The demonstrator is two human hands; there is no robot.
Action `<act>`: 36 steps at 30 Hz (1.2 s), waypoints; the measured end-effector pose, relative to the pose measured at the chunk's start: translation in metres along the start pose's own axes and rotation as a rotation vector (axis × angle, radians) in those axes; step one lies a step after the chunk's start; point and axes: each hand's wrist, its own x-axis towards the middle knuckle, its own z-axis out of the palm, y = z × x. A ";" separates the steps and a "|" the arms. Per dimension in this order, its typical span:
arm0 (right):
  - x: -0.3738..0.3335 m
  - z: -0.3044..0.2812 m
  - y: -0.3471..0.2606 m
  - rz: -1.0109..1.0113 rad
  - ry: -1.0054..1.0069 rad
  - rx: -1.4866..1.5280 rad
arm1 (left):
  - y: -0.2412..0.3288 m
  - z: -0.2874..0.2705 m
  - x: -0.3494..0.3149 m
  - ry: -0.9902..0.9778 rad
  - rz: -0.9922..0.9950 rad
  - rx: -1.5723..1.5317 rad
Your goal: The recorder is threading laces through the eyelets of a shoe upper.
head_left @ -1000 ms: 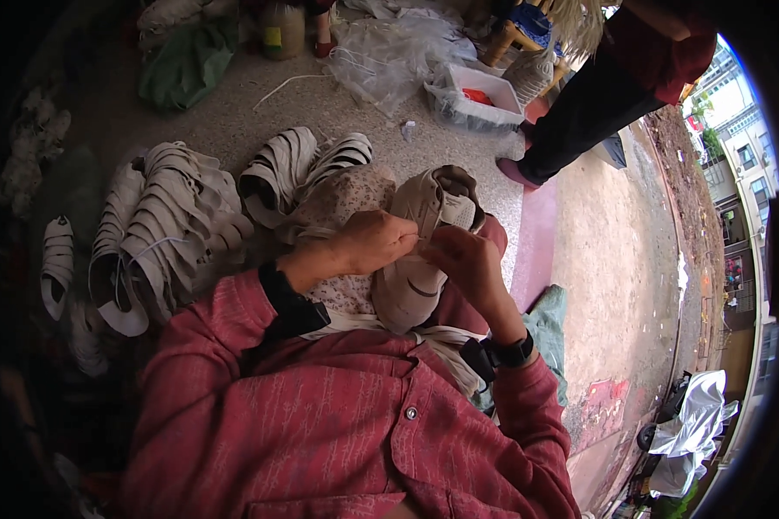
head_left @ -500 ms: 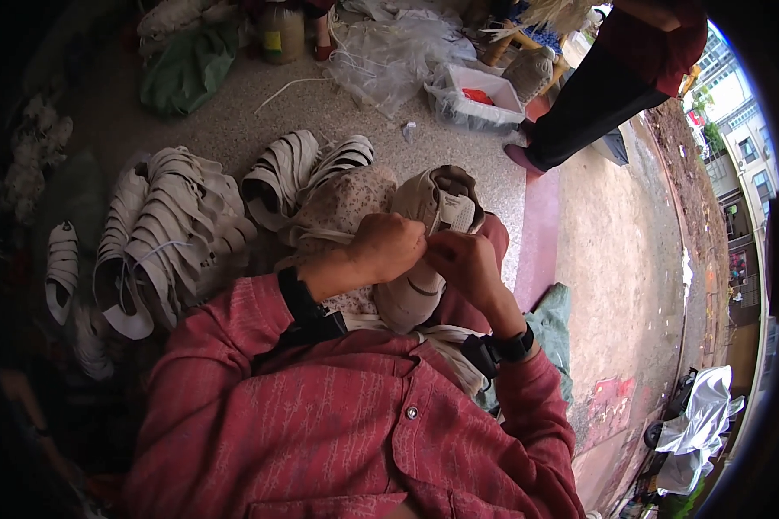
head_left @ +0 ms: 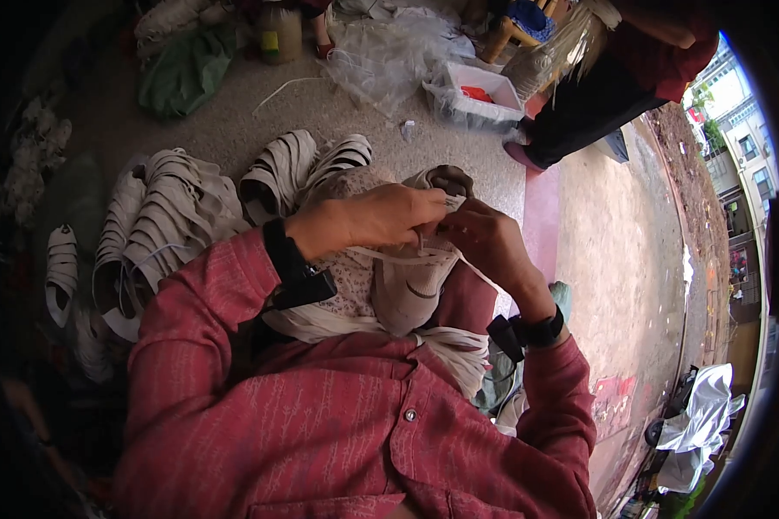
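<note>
On my lap lies a beige shoe upper (head_left: 404, 298), its rounded toe toward me and its opening at the far end. A thin white lace (head_left: 389, 256) runs across it, with strands hanging below both hands. My left hand (head_left: 381, 216) is closed over the upper, fingertips pinched at the lace. Close beside it, my right hand (head_left: 491, 240) pinches the lace too, its fingers curled. The fingertips partly hide the eyelet area. Under the upper is a flowered cloth (head_left: 344, 285), and a bundle of white laces (head_left: 459, 350) lies across my lap.
Stacked shoe uppers (head_left: 177, 216) stand at the left, with smaller stacks (head_left: 281, 173) beyond my lap. Farther off are a green bag (head_left: 188, 73), clear plastic sheeting (head_left: 389, 60) and a white bin (head_left: 485, 95). A person (head_left: 606, 104) stands at the far right, holding pale strands.
My hands have moved apart slightly and drawn the lace out into longer strands. My left forearm lies more across the upper. The person at the far right has shifted, with the pale strands lower.
</note>
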 end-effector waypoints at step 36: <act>-0.092 -0.073 0.171 0.272 0.774 1.996 | 0.011 0.013 -0.009 -0.044 -0.199 -0.452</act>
